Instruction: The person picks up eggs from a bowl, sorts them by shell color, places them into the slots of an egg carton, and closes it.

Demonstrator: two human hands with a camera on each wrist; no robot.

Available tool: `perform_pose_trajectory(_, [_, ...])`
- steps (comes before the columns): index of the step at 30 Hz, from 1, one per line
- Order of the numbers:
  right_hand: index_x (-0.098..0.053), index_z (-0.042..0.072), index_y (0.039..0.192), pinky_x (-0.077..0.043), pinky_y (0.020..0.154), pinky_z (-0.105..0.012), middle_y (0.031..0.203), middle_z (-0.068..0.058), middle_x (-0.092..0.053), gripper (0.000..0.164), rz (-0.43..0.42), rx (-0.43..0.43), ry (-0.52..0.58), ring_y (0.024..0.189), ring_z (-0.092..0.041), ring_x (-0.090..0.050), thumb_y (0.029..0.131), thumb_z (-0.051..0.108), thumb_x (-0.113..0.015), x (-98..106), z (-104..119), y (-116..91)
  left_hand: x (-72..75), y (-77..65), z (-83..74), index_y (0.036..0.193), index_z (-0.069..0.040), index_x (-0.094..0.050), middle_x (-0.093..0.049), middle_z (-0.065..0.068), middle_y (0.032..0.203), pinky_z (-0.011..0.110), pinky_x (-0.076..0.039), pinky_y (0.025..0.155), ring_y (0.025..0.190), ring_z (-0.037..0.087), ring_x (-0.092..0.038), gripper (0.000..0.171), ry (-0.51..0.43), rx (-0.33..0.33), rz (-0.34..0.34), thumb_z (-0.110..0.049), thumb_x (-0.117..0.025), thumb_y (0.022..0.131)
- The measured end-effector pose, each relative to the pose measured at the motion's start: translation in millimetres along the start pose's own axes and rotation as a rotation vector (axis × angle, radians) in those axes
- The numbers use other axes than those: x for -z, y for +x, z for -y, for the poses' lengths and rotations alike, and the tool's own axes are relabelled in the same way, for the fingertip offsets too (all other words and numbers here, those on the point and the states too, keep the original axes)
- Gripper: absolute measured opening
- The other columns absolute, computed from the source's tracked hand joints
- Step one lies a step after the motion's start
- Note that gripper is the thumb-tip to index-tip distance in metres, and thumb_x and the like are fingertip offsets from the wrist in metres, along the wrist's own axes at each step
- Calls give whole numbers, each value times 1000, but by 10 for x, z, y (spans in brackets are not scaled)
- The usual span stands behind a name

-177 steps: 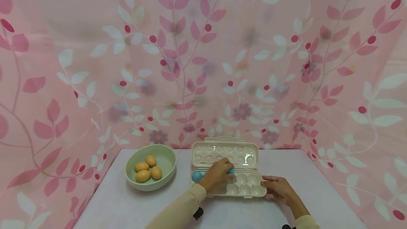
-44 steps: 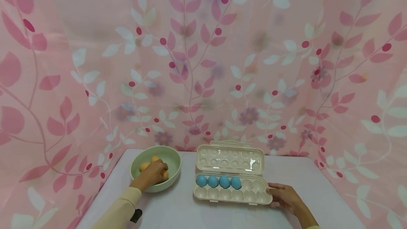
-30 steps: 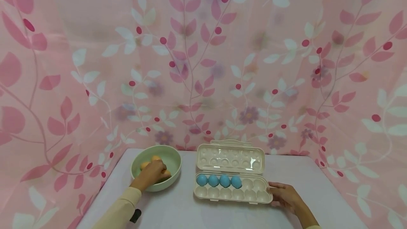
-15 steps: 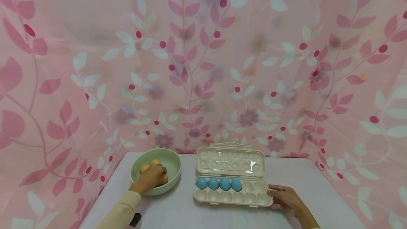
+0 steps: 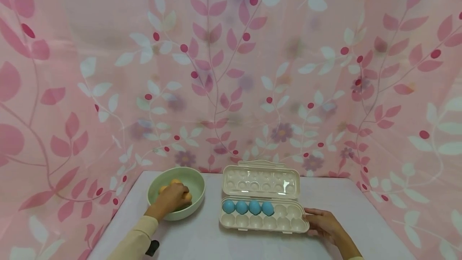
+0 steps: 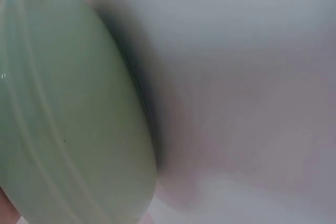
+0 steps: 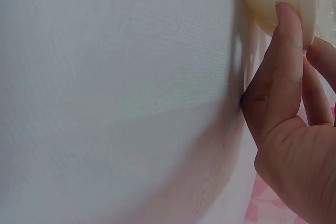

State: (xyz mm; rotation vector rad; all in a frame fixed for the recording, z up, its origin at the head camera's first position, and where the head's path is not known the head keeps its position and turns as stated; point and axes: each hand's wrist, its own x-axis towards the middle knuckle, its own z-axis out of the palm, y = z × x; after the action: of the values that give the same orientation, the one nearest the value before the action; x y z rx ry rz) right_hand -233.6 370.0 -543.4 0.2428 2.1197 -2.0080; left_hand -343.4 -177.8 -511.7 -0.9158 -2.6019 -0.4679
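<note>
A pale green bowl (image 5: 197, 183) stands on the table's left side, with orange-yellow eggs (image 5: 176, 181) inside. My left hand (image 5: 172, 196) reaches into it, fingers curled down around an egg at its right side; the fingertips are hidden. In the left wrist view the bowl's outer wall (image 6: 89, 108) fills the left part. To the right, a cream egg carton (image 5: 249, 230) lies with its lid raised. Several blue eggs (image 5: 254, 207) fill the back row from the left. My right hand (image 5: 325, 225) holds the carton's right end, thumb (image 7: 289, 51) against its side and a finger at the rim.
The carton's lid (image 5: 261, 181) leans up behind the tray part. A white cloth (image 5: 216, 248) covers the table. Pink leaf-patterned curtains (image 5: 231, 71) hang close behind and at both sides.
Earlier my left hand was over the carton with a blue egg; it moved left into the bowl, and more blue eggs show. Within the last second it shifts slightly among the eggs. My right hand stays.
</note>
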Motion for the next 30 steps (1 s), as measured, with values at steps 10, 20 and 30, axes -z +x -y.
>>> perform_pose_trajectory(10, [-49,-10,135,-58,70,-41,98,-12,-71,54,4,8,4,81,-26,-69,92,15,-68,6,7,-4,58,34,21,75,-18,-67,-50,-14,65,21,-37,55,62,5,-40,20,-46,-25,-5,-27,-85,74])
perform_pose_trajectory(20, [-49,-9,136,-58,70,-40,99,-12,-71,54,4,1,3,82,-26,-69,92,15,-68,-18,-4,-2,52,62,-18,112,-8,-73,-70,2,101,39,-53,79,90,19,-64,37,-166,78,-108,-28,-80,82])
perform_pose_trajectory(30, [-47,-10,137,-58,69,-39,97,-11,-71,56,-7,-2,4,81,-25,-69,91,15,-69,-24,19,-1,83,92,-107,105,-9,-73,-66,-3,94,24,-54,69,81,11,-60,34,-308,89,-204,-25,-83,77])
